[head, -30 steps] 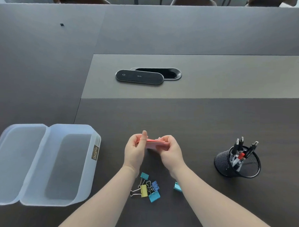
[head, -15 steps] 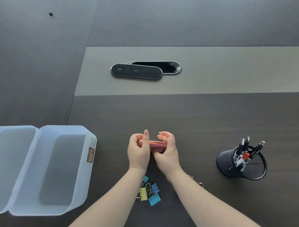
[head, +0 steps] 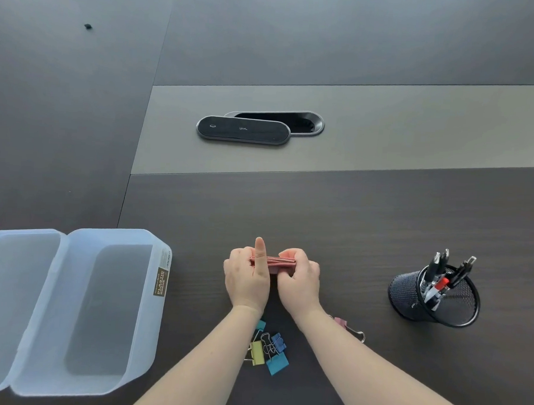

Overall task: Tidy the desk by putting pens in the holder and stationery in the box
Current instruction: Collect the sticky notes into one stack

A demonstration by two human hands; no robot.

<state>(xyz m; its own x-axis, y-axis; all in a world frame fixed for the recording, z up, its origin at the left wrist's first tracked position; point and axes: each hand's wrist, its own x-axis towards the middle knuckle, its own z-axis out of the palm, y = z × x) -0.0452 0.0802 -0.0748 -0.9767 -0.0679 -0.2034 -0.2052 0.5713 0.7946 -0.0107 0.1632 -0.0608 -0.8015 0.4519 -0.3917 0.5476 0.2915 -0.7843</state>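
Both hands meet over the dark desk [head: 381,222], pinching a thin pink stack of sticky notes [head: 274,260] between them; the left hand [head: 247,278] clamps the stack's left end, thumb straight up across its near face, while the right hand [head: 299,280] curls its fingers over the right end; only the stack's top edge and middle strip show between the two grips. The clear plastic box [head: 108,311] sits open well to the left, lid [head: 13,298] folded out beside it; the black mesh pen holder [head: 433,297], pens [head: 440,271] standing in it, sits well to the right. Coloured binder clips [head: 268,349] lie in a cluster between the forearms; a pink binder clip [head: 347,326] lies just beside the right wrist.
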